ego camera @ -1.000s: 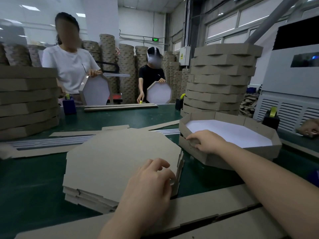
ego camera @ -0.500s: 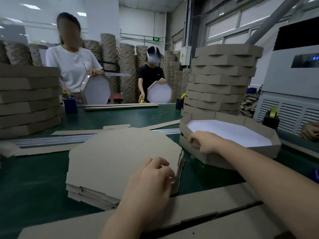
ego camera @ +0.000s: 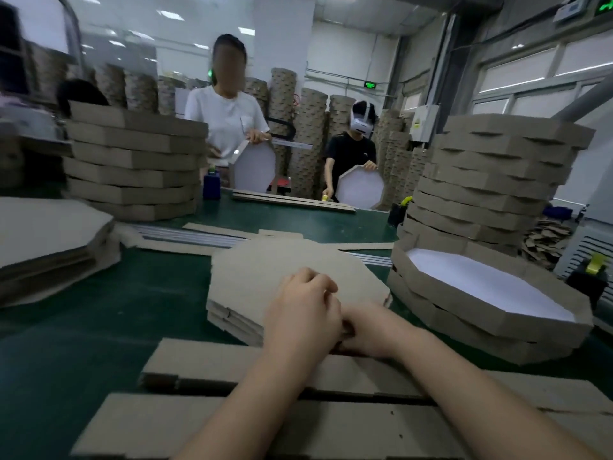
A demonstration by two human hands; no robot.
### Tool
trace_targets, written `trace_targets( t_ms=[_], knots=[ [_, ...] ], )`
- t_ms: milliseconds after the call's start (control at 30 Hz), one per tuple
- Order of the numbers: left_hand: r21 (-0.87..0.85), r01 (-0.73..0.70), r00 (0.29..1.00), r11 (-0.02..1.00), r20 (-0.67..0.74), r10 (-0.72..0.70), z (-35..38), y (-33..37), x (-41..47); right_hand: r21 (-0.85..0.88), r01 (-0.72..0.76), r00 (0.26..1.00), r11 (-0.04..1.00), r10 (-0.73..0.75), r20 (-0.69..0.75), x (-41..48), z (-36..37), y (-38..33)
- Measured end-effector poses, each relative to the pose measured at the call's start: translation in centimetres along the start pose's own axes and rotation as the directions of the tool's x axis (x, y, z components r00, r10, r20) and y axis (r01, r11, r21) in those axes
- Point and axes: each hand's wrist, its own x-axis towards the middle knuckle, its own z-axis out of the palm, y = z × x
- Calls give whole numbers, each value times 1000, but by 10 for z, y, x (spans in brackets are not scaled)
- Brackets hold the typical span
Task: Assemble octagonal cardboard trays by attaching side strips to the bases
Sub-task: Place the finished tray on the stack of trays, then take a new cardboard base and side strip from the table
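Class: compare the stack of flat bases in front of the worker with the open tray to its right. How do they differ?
The base stack is flat sheets with no walls; the open tray has an upright side strip all round. The base stack shows a plain brown face; the open tray is white inside. Both are octagonal brown cardboard.

The left hand [ego camera: 303,313] is covering the fingers of the right hand [ego camera: 374,332] and the near corner of the stack of octagonal bases [ego camera: 282,267], leaving either grip impossible to read. Side strips [ego camera: 215,423] are running off the bottom edge, a second stack [ego camera: 49,234] off the left.
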Motion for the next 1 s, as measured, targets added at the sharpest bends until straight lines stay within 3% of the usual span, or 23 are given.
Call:
trace_targets(
  t_ms=[167,300,367,433,500,567,633,700,767,833,900,1000],
  knots=[
    [71,89,996,993,0,-89,-40,-19,-23,-119,-49,995,992,59,80,-1,-10,-8],
    [-33,221,975,975,32,-220,-68,-38,-35,-245,-33,993,969,59,100,-5,-21,-24],
    [-125,291,957,948,36,-289,-77,-41,-38,-345,-52,998,937,37,-51,-10,-24,-39],
    [-200,418,908,886,67,-413,-82,-40,-41,-397,-48,944,917,-88,-318,-22,-30,-57],
    [-372,594,801,713,193,-567,-88,-36,-40,-429,43,789,902,-294,-540,-36,-37,-73],
    [-604,681,705,413,391,-591,-94,-28,-41,-496,114,651,861,-442,-617,-53,-45,-94],
    [-788,587,727,188,410,-551,-103,-16,-43,-535,160,610,830,-509,-607,-74,-52,-115],
    [-895,439,768,83,326,-552,-117,-6,-48,-521,202,647,829,-512,-564,-100,-58,-136],
    [-920,374,828,118,274,-490,-133,0,-63,-460,265,693,847,-500,-520,-127,-66,-154],
    [-902,361,891,236,259,-373,-154,2,-83,-326,316,713,891,-449,-538,-153,-77,-170],
    [-863,359,929,356,294,-223,-179,1,-104,-277,316,679,908,-420,-603,-175,-93,-184],
    [-788,345,934,509,341,-106,-213,4,-120,-379,226,599,897,-435,-672,-197,-118,-202]
  ],
)
